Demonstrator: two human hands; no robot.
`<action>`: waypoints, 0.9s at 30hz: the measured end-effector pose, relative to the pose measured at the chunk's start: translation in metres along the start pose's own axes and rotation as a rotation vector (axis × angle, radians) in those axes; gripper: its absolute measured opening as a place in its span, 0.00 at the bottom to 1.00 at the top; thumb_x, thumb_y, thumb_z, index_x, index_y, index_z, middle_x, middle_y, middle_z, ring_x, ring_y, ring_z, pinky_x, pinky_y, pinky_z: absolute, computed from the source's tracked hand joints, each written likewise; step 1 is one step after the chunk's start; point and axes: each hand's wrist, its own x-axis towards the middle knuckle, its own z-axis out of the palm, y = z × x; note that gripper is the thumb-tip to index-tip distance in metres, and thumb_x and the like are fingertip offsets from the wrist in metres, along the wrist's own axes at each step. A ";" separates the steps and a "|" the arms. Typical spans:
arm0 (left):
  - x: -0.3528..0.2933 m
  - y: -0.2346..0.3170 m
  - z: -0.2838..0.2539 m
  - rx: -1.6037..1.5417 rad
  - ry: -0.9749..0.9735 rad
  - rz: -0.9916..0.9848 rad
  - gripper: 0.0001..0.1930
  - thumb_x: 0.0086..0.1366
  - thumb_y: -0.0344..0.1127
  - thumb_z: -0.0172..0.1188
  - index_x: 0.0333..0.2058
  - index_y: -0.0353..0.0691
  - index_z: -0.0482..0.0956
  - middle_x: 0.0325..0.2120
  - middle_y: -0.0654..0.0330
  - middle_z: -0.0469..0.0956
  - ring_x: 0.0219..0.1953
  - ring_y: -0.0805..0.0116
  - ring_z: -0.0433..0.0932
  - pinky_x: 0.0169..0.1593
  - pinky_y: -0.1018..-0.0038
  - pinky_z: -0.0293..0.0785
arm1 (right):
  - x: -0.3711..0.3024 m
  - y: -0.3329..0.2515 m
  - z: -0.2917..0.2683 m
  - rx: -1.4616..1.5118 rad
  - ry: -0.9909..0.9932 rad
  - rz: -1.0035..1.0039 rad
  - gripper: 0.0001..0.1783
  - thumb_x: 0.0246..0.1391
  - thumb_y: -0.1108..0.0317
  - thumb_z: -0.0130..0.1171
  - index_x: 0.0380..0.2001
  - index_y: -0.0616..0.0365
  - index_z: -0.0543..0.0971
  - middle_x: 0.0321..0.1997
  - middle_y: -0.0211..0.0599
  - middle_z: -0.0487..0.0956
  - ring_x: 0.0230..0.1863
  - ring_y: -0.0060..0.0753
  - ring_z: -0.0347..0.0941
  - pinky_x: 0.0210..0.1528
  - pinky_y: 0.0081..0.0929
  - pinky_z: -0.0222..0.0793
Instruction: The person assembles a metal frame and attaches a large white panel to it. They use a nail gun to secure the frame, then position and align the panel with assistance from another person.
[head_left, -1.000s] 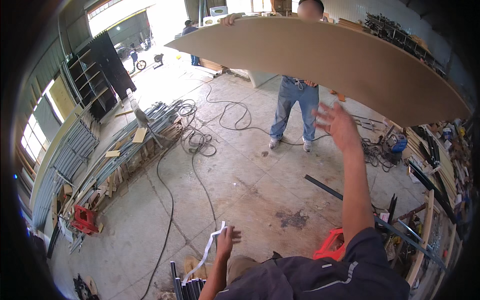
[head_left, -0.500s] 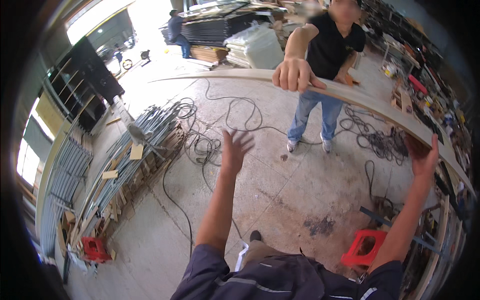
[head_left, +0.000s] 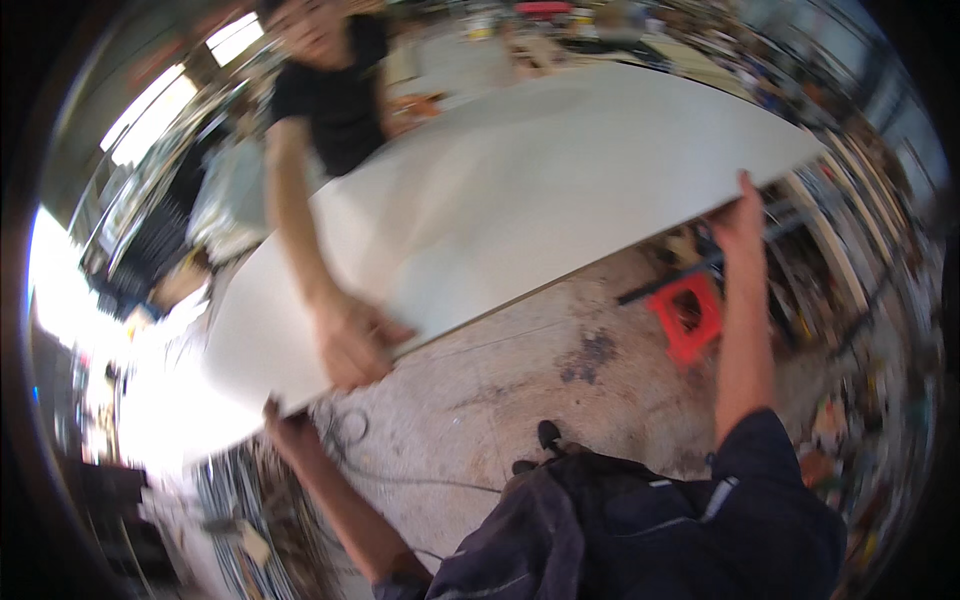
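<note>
Room: a workshop with a stained concrete floor [head_left: 520, 370], bright daylight flooding in at the left, racks and stock along the right rim, all blurred by motion.
Floor items: a red plastic stool [head_left: 688, 312] stands below the board's right end; a dark cable [head_left: 400, 470] loops over the concrete near the person's left forearm; grey metal bars [head_left: 240, 500] lie at the lower left.
Board: a large pale sheet [head_left: 540, 200] is held up above the floor, tilted, running from the lower left to the upper right and filling the middle of the view.
Left hand: the left hand [head_left: 292, 425] is under the board's lower left edge, touching it from below; the fingers are hidden behind the sheet, so their state cannot be told.
Right hand: the right hand [head_left: 738, 215] is raised at the board's right lower edge, fingers together and pressed flat against the sheet, the thumb side under the edge.
Co-worker: a person in a black shirt [head_left: 340, 100] stands on the far side, with one hand [head_left: 350, 340] laid on the board's near edge between the wearer's two hands, fingers curled over it.
Change: half a second ago the board showed only as a thin curved edge farther off, with both of the wearer's hands spread open in the air and short of it; now both hands meet the sheet, and its broad face covers most of the co-worker.
</note>
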 end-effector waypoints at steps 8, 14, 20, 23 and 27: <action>-0.016 -0.061 -0.066 0.509 -0.102 0.386 0.27 0.66 0.31 0.58 0.61 0.24 0.66 0.54 0.43 0.72 0.55 0.52 0.73 0.60 0.58 0.71 | 0.038 -0.022 -0.129 -0.073 0.324 -0.136 0.24 0.62 0.67 0.59 0.60 0.61 0.70 0.57 0.44 0.76 0.59 0.47 0.72 0.61 0.49 0.71; -0.045 -0.057 -0.070 0.832 0.127 0.335 0.26 0.66 0.31 0.58 0.60 0.24 0.67 0.53 0.43 0.72 0.54 0.51 0.73 0.60 0.57 0.71 | -0.104 -0.006 -0.122 -0.058 0.360 -0.120 0.23 0.61 0.70 0.60 0.58 0.65 0.72 0.58 0.45 0.76 0.59 0.46 0.73 0.63 0.46 0.70; -0.058 -0.050 -0.088 0.976 0.092 0.277 0.26 0.66 0.32 0.59 0.59 0.25 0.68 0.52 0.43 0.73 0.53 0.50 0.74 0.59 0.57 0.71 | -0.217 -0.020 -0.150 -0.040 0.459 -0.123 0.24 0.63 0.68 0.58 0.59 0.66 0.71 0.60 0.47 0.75 0.60 0.48 0.72 0.62 0.47 0.71; -0.064 -0.050 -0.093 1.025 0.050 0.250 0.25 0.66 0.33 0.59 0.59 0.25 0.69 0.52 0.43 0.74 0.53 0.50 0.74 0.58 0.57 0.71 | -0.229 -0.036 -0.176 -0.065 0.580 -0.147 0.28 0.63 0.65 0.59 0.61 0.67 0.68 0.61 0.48 0.74 0.62 0.47 0.71 0.63 0.47 0.70; -0.082 -0.046 -0.107 1.061 0.006 0.227 0.25 0.65 0.33 0.59 0.58 0.25 0.69 0.51 0.43 0.74 0.52 0.49 0.74 0.58 0.56 0.71 | -0.259 -0.027 -0.219 -0.096 0.586 -0.196 0.29 0.64 0.63 0.59 0.63 0.68 0.66 0.62 0.49 0.73 0.63 0.47 0.71 0.64 0.47 0.69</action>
